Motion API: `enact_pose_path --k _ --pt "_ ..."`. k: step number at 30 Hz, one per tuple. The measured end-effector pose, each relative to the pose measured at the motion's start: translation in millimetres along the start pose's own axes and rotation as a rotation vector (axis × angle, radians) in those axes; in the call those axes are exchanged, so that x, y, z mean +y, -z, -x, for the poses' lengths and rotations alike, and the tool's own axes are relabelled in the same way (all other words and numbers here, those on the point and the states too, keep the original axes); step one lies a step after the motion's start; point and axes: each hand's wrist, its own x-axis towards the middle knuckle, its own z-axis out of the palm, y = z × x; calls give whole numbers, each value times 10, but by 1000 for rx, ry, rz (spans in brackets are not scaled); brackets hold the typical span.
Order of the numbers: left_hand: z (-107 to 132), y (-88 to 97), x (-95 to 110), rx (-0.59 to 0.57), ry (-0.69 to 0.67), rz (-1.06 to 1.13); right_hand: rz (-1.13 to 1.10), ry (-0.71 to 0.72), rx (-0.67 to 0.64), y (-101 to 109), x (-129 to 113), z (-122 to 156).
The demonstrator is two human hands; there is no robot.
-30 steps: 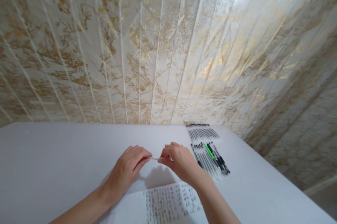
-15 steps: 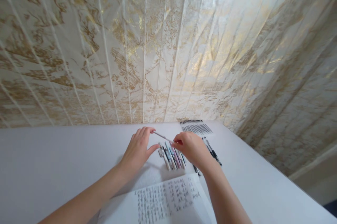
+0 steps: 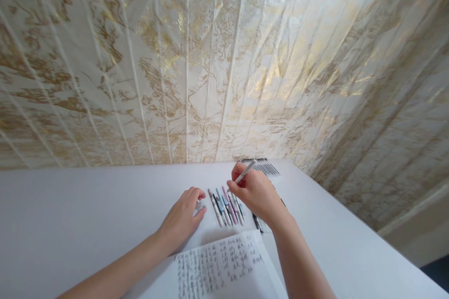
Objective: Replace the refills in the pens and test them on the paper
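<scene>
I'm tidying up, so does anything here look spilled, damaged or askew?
Nothing looks spilled or damaged. The handwritten sheet sits askew: its top edge slants against the back edge of the table, while the pens beyond lie roughly side by side.

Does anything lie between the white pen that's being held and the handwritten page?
Yes: a row of pastel pens lies between the white pen, in the right hand, and the handwritten page.

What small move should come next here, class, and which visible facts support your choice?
Probably bring the right hand back toward the handwritten page, carrying the white pen. The pen is held slanted, much as for writing, but the hand is beyond the page's upper edge, near the row of pastel pens, so the pen cannot mark the page from there.
</scene>
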Motion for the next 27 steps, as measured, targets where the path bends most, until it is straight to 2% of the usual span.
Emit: enact_pose_path --k 4,7,10,13,16,20,24,27 --pt "234 301 -128 -4 46 104 -297 117 -25 -55 -209 57" --pt "442 502 -234 3 69 120 -393 226 -88 -187 -379 120" --pt "624 603 -288 11 96 125 -485 196 -160 -408 -488 278" --pt "736 614 -288 -34 165 164 -687 13 -246 -685 -485 528" --pt "779 588 -286 -29 173 207 -775 -90 -262 -930 -385 728" --pt "798 550 -313 -11 121 207 -802 -231 -294 -1156 -249 780" --pt "829 532 -297 -47 49 153 -752 -238 -197 -1299 -221 762" --pt "860 521 -258 -80 16 74 -676 -178 -193 -1341 -239 795"
